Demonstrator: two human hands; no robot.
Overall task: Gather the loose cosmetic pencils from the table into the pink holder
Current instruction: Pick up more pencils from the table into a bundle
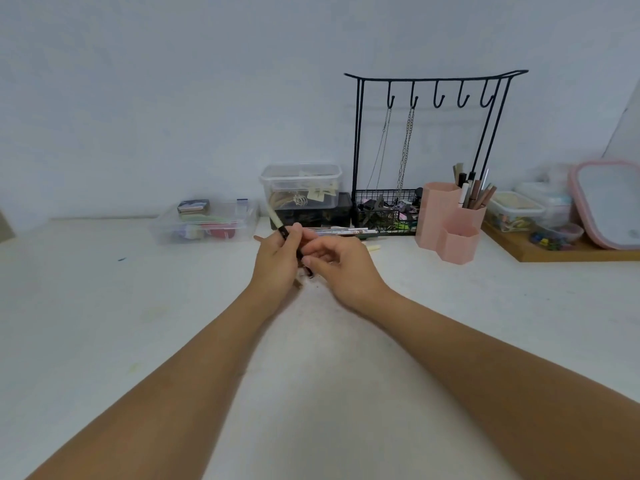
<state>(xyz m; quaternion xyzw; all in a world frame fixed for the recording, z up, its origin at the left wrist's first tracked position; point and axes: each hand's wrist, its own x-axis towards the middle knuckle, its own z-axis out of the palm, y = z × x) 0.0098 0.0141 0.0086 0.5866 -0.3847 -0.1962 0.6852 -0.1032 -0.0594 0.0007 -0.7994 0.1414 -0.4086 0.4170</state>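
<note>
Pink plastic, hexagonal, in three joined cells: the pink holder (446, 216) stands at the back right of the white table (104, 306), just beside the black wire jewellery rack (426, 147). Its tall rear cell already carries several pencils upright; the low front cell appears vacant, though its floor is hidden from me.

My left hand (277, 261) is closed around a pencil (278, 225), pale at the far end and dark at the grip, tilted up and away from me. I judge it is held so to keep it clear of the table while more are collected. My right hand (337, 268) sits just beside the left, fingers curled at the pencil's lower end; whether they pinch it or only touch it I cannot tell.

Loose pencils (341, 232) lie in a row on the table beyond my hands, against the foot of the rack. A short pale piece (374, 248) lies nearer the holder.

Finding: gathering is partly done; the row remains.
</note>
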